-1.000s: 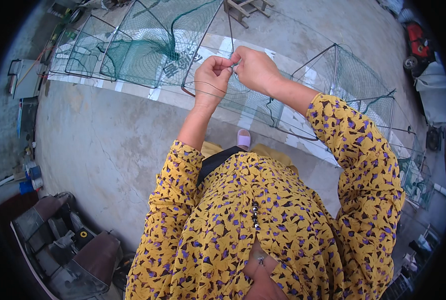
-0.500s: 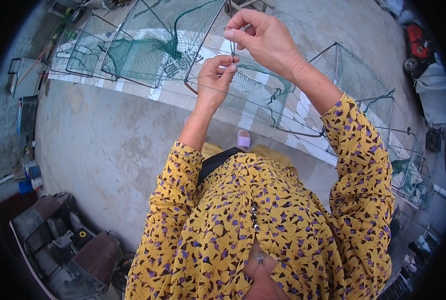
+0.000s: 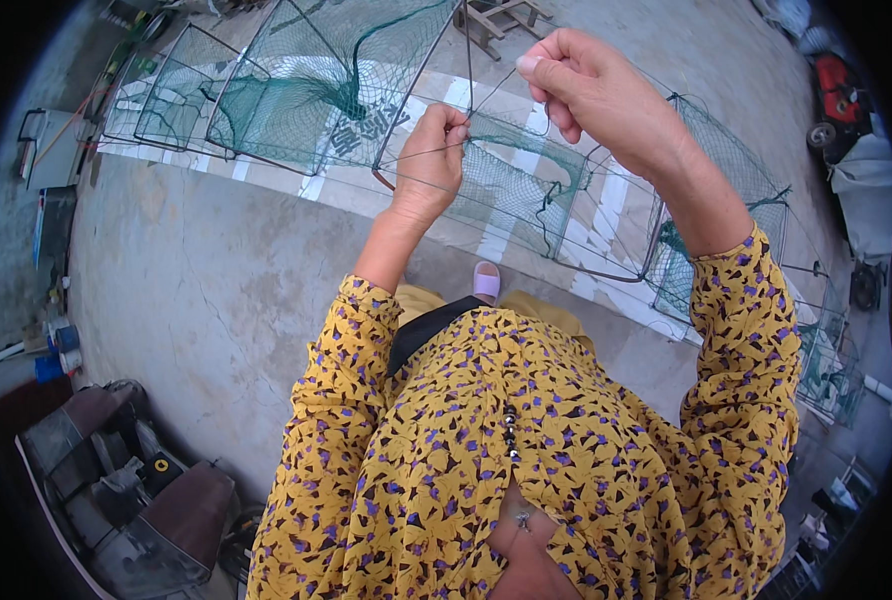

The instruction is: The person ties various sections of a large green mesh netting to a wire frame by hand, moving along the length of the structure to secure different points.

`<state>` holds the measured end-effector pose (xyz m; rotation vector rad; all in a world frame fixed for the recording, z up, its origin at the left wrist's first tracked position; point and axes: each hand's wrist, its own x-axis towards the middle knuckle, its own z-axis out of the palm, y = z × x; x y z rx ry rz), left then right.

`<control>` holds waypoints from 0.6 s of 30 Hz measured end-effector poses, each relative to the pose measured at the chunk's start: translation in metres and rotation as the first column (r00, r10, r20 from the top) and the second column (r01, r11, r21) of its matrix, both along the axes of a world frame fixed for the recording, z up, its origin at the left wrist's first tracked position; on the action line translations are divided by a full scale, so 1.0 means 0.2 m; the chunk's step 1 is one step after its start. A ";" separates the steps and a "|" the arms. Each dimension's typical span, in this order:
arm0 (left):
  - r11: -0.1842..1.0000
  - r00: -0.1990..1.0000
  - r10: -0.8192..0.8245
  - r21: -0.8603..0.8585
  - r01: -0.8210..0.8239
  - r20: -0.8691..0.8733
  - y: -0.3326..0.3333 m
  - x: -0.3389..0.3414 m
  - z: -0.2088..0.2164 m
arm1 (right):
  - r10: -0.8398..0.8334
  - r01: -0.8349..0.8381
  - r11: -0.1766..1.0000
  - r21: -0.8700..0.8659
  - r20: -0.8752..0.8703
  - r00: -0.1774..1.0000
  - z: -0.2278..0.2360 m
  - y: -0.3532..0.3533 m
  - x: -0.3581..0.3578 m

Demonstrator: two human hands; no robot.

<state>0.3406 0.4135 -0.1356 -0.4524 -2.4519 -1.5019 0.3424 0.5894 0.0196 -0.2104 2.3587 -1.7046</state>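
Note:
A long fish trap of green mesh (image 3: 296, 95) on rectangular wire frames stretches from the far left to the right in front of me. My left hand (image 3: 429, 165) is closed in a pinch at the edge of the trap, beside one dark frame bar (image 3: 418, 80), with thin cord between thumb and fingers. Higher and to the right, my right hand (image 3: 601, 100) pinches a dark thin cord (image 3: 496, 92) that runs taut down to the left hand. The exact point where the cord meets the frame is hidden by the left fingers.
Pale striped sheeting (image 3: 496, 235) lies under the trap on the concrete floor (image 3: 216, 270). A small wooden stool (image 3: 491, 22) stands beyond. A red wheeled machine (image 3: 834, 90) is at the far right, a dark padded seat (image 3: 181, 515) at lower left. My foot wears a lilac slipper (image 3: 486, 280).
My right hand has moved right and slightly down, drawing the cord out on a slant from the left hand. The left hand has shifted only slightly and still pinches.

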 end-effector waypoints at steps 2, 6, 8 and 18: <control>0.997 0.997 0.021 0.074 -0.027 0.076 0.00 0.02 0.03 | 0.200 -0.142 0.963 -0.227 0.258 0.945 0.03 0.04 -0.03; 0.979 0.990 0.029 0.195 -0.056 0.139 0.01 0.03 0.05 | 0.468 -0.579 0.790 0.205 0.410 0.783 0.10 0.02 0.09; 0.987 0.992 0.045 0.145 -0.062 0.114 0.00 0.03 0.05 | 0.477 -0.525 0.707 0.474 0.229 0.848 -0.02 0.05 0.07; 0.995 0.994 0.091 -0.040 -0.093 -0.058 -0.03 0.02 0.05 | 0.177 -0.134 0.904 0.406 -0.070 0.982 -0.30 -0.19 -0.14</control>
